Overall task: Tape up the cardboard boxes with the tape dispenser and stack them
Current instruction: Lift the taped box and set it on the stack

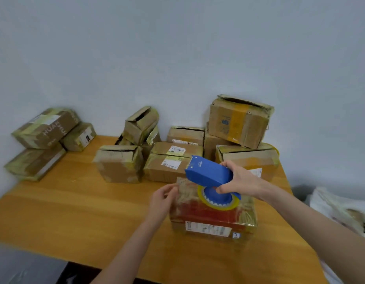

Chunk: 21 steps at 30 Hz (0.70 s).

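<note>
Wooden tabletop [75, 212] carries many cardboard boxes [120, 167]. Over the red box [210, 218] the right hand [241, 181] grips the tape dispenser [208, 173]; the left hand [163, 199] pinches this box's corner.

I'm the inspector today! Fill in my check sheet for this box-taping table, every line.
Surface: orange-brown wooden table, boxes along its back, one box near the front.
Job's things: blue plastic tape dispenser with a yellowish roll, held at the top of the red-topped cardboard box; worn taped cardboard boxes heaped behind, some stacked.
Clutter: nothing seen.
Grippers: right hand grips the dispenser; left hand holds the box's far-left corner.
Cables: nothing seen.
Surroundings: white wall behind; pale crumpled bundle at right, unclear what.
</note>
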Tool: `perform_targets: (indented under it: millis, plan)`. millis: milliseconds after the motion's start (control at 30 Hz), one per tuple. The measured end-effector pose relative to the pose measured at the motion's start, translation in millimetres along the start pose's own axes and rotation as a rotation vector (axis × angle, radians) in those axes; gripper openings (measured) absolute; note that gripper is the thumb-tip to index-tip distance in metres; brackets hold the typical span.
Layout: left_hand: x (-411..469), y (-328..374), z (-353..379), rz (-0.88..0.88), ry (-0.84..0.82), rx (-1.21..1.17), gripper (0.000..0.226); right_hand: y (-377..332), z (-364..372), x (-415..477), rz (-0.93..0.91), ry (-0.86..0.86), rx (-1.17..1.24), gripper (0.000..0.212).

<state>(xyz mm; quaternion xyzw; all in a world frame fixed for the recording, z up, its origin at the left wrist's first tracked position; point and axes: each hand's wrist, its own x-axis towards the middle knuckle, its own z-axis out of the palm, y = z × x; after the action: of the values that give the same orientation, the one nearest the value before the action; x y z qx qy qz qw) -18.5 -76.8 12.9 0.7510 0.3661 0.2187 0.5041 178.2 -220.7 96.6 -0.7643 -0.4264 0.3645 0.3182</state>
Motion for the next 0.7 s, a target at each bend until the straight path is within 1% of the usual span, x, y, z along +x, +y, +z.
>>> perform_targets:
  millis: [67,100,133,233,300,333,467,700]
  plan:
    - [6.2,15.2,-7.0,-0.118,0.118,-0.200,0.024,3.4,-0.8,0.1,-0.004,-0.017,0.005,0.059]
    - [9.1,21.7,-9.8,-0.175,0.114,-0.266,0.027,3.8,-0.9,-0.3,-0.005,-0.018,0.004,0.062]
    - [11.4,29.1,-11.1,-0.236,0.073,-0.296,0.032,4.1,-0.7,-0.6,-0.005,-0.018,0.001,0.064]
    - [14.5,47.7,-11.3,-0.418,-0.110,-0.282,0.049,3.5,-0.3,0.1,-0.011,-0.021,-0.015,0.062]
    - [16.5,55.0,-10.8,-0.485,-0.191,-0.320,0.048,2.2,-0.1,0.7,-0.020,-0.025,-0.049,0.056]
    - [17.8,56.7,-10.5,-0.481,-0.190,-0.322,0.042,1.5,0.0,0.9,-0.024,-0.028,-0.064,0.055]
    - [23.3,54.1,-11.7,-0.387,-0.073,-0.262,0.021,-1.4,0.4,1.1,-0.027,-0.035,-0.104,0.056]
    - [26.5,49.3,-16.5,-0.297,0.037,-0.082,0.018,-13.1,4.3,5.6,-0.076,0.016,-0.219,0.055]
